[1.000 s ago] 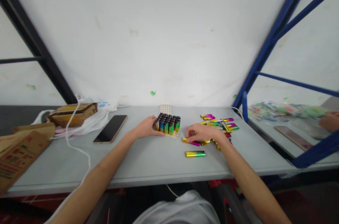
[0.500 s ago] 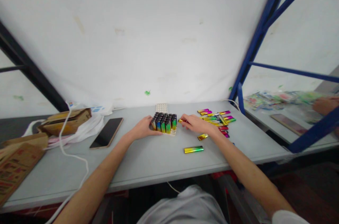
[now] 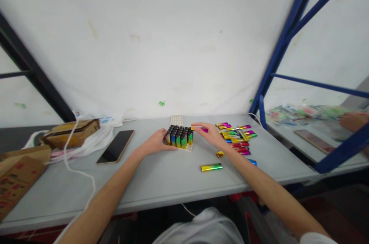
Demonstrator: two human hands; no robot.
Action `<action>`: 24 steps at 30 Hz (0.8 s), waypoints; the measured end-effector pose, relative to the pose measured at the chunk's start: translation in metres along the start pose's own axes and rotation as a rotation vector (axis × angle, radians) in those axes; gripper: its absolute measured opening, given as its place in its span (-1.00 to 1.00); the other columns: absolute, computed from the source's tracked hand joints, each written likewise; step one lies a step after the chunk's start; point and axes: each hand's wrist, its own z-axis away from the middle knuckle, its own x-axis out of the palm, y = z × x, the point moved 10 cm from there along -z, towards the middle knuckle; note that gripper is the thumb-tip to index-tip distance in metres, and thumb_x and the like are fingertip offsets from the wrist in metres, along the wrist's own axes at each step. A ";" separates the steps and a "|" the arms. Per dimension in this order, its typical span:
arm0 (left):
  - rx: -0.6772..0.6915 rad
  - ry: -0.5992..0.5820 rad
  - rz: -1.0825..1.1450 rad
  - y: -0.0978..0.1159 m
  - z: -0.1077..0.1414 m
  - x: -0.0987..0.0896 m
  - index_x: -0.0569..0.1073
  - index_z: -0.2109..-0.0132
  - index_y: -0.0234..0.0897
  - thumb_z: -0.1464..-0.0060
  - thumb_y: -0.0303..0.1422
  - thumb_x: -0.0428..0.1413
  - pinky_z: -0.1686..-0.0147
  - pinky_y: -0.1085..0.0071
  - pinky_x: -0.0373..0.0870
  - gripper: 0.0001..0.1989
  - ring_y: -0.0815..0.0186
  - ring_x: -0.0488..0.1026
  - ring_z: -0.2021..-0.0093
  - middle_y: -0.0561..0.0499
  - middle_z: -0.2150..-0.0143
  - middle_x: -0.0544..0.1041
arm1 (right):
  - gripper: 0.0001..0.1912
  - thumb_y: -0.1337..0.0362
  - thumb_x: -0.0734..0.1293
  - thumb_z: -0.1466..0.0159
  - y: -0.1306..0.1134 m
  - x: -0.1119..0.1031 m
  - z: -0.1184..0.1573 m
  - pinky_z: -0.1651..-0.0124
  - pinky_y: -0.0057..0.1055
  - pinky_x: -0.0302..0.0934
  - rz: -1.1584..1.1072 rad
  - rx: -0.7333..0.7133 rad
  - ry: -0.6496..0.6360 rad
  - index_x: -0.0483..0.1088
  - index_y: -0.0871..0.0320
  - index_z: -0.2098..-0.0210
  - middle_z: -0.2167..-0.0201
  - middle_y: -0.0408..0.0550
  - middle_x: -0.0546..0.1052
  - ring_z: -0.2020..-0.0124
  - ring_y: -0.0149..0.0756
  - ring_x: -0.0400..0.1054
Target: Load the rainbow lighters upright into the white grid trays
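Shiny lighters (image 3: pixel 181 140) with black tops and yellow, green and blue bodies stand upright in close rows on a white tray (image 3: pixel 189 148). My left hand (image 3: pixel 157 141) is closed around the left side of this block, thumb along the front. On the other side, my right hand (image 3: pixel 209 133) pinches a yellow-and-pink lighter (image 3: pixel 204 130), held level at the right edge of the rows. More metallic lighters (image 3: pixel 235 135) lie in a loose pile to the right of that hand. A single yellow-green lighter (image 3: pixel 211 167) rests closer to the table's front.
A white holed panel (image 3: pixel 176 120) shows behind the rows. Leftward lie a phone (image 3: pixel 115 147), a white cable (image 3: pixel 67 155), plastic bags (image 3: pixel 99 136) and cardboard boxes (image 3: pixel 20 178). A blue metal frame (image 3: pixel 271 59) rises at right; beyond it is another person's hand (image 3: pixel 353 121).
My right hand has moved left and slightly up with the lighter, reaching the block's right edge. My left hand stays at the block. The view has shifted slightly.
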 end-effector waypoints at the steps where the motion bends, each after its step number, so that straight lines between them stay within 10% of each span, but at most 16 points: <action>1: 0.006 -0.005 -0.003 0.000 0.000 0.001 0.58 0.11 -0.30 0.19 0.25 0.30 0.11 0.20 0.49 -0.27 0.00 0.53 0.16 -0.13 0.15 0.58 | -0.55 -0.10 0.35 -0.30 0.003 -0.003 0.000 0.31 -0.40 0.24 -0.004 0.021 0.033 0.55 0.11 0.05 0.36 -0.10 0.58 0.43 -0.33 0.35; 11: 0.027 -0.015 0.001 0.001 -0.002 0.001 0.58 0.13 -0.29 0.22 0.29 0.29 0.08 0.20 0.48 -0.25 -0.01 0.53 0.12 -0.15 0.13 0.59 | -0.36 -0.33 0.32 -0.21 0.024 -0.013 -0.002 0.56 -0.45 0.01 -0.358 0.198 0.209 0.39 0.15 0.54 0.73 -0.21 0.26 0.66 -0.43 0.11; 24: 0.009 -0.017 0.024 -0.001 -0.002 0.003 0.58 0.08 -0.30 0.20 0.25 0.30 0.05 0.15 0.47 -0.25 -0.01 0.51 0.11 -0.15 0.09 0.59 | -0.30 -0.35 0.29 -0.22 0.018 0.014 0.004 0.49 -0.43 0.22 -0.324 0.238 -0.082 0.43 0.18 0.61 0.64 -0.03 0.51 0.63 -0.36 0.33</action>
